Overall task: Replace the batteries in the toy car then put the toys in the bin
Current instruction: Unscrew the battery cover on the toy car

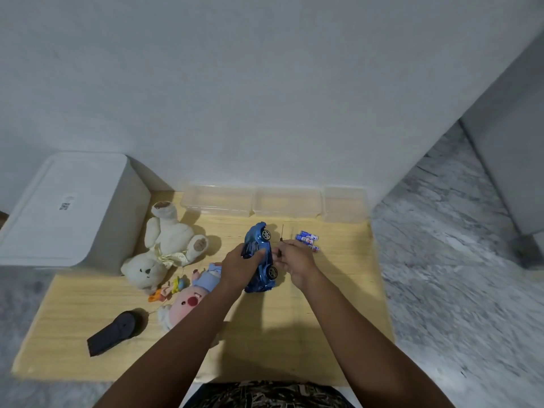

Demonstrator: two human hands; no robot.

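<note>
- From the head camera I see the blue toy car tipped on its side on the wooden board, wheels facing right. I think it is turned like that so the bottom, where the batteries go, can be reached.
- My left hand is curled around the car's body and holds it steady, so it will not roll.
- My right hand pinches a thin screwdriver just beside the car's bottom. Its fingers are bent close around the dark handle, and the metal tip pokes up past them. I guess it is for the little door screw, but I cannot see the screw.
- The new batteries lie on the board just past my right hand, close enough to grab.
- The white bin sits at the far left with its lid on. The toys go in there later.
- The white teddy bear and the pink plush doll lie between the bin and the car, waiting.
- A black remote lies near the left edge.
- Three clear plastic boxes stand in a row by the wall.
</note>
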